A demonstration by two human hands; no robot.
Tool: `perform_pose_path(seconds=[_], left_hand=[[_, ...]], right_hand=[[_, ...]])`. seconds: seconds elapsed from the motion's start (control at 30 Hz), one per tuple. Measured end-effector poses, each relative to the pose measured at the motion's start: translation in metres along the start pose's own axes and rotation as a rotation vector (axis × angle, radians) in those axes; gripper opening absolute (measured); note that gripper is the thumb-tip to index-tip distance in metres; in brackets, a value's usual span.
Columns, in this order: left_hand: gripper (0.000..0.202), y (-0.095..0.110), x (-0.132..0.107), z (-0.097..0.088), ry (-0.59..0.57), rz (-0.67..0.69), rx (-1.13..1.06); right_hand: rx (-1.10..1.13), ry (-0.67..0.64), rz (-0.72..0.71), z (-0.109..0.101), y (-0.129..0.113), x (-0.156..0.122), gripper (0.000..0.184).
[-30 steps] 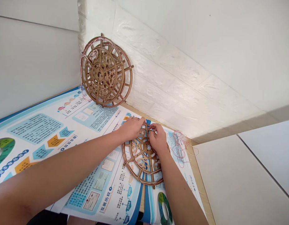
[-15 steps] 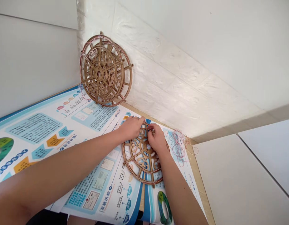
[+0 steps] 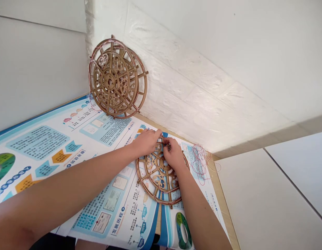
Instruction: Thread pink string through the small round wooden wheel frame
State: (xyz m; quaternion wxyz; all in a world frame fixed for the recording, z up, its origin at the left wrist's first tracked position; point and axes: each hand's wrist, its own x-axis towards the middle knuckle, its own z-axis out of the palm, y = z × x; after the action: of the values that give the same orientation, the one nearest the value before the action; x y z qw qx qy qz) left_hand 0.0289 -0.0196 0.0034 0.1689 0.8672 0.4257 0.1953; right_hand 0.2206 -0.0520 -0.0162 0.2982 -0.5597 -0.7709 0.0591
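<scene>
A brown laser-cut wooden wheel [image 3: 156, 184] with spokes and scrollwork lies flat on the printed poster [image 3: 43, 149]. My left hand [image 3: 145, 143] reaches its upper rim from the left, fingertips on the wood. My right hand [image 3: 174, 155] pinches the spokes near the rim, and its fingers hide that part of the wheel. A tangle of fine pink thread [image 3: 200, 161] lies just right of my right hand. Any thread inside my fingers is too thin to tell. A second, thicker wooden wheel [image 3: 116, 78] leans upright against the wall, with thread around its rim.
A white brick-textured wall panel [image 3: 192, 80] rises behind the table and meets a grey wall [image 3: 38, 69] at the corner. A wooden table edge [image 3: 223, 205] runs along the right of the posters, beyond which a pale tiled floor [image 3: 270, 198] shows.
Both hands remain at the wheel's upper rim. My right hand's fingers have shifted slightly left and closer to my left hand. The view has drifted a little.
</scene>
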Motion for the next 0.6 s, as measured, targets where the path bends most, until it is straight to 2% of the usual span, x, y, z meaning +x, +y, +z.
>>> perform_pose_path(seconds=[0.17, 0.4, 0.6], left_hand=[[0.027, -0.0004, -0.0012, -0.0005, -0.006, -0.012, 0.032], [0.023, -0.0022, -0.0013, 0.0014, 0.014, 0.010, 0.015], [0.028, -0.0029, -0.0012, 0.0031, -0.030, 0.016, -0.011]], right_hand=[[0.030, 0.100, -0.006, -0.0010, -0.0025, 0.0000, 0.024], [0.042, 0.113, 0.015, -0.0007, -0.0022, 0.0000, 0.025], [0.054, 0.111, 0.026, -0.0012, -0.0014, -0.0001, 0.025]])
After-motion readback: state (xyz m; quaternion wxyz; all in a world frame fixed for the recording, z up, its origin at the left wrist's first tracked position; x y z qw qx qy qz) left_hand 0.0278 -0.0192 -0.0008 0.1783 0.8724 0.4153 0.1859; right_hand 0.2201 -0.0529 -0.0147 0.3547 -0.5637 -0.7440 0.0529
